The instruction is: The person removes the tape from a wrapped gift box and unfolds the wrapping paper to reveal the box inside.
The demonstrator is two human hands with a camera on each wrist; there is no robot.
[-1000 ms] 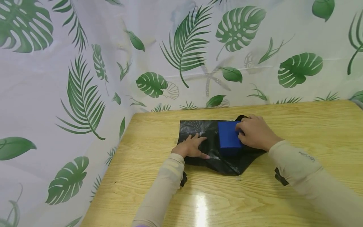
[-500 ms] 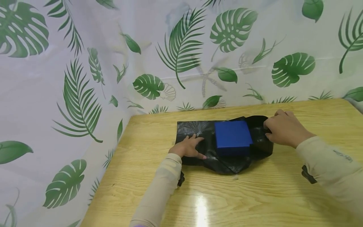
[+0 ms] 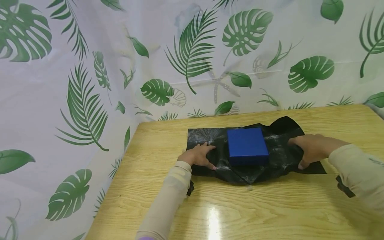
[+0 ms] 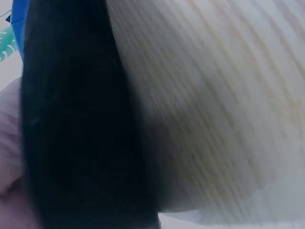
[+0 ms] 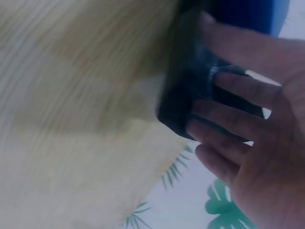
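A blue box [image 3: 247, 145] sits on a crumpled black plastic sheet [image 3: 277, 141] spread on the table. My left hand [image 3: 197, 156] rests on the sheet's left part with its fingers spread, to the left of the box. On the other side, my right hand [image 3: 318, 148] touches the sheet's right part, apart from the box. From the right wrist, the fingers [image 5: 228, 117] look extended against the black sheet [image 5: 176, 105]; the box [image 5: 243, 14] shows at the top edge. In the left wrist view, a dark surface [image 4: 81, 119] blocks most of the left side, and the left fingers are hidden.
The wooden table [image 3: 270, 206] meets a leaf-printed white curtain [image 3: 180, 40] at the back and left. A black strap end or clip [image 3: 345, 186] hangs under the right forearm, another black piece [image 3: 190, 188] near the left wrist.
The right hand has moved right from the box, unfolding the sheet's right side. That side now lies spread flatter and wider, uncovering the box's right side. The left hand stays nearly in place.
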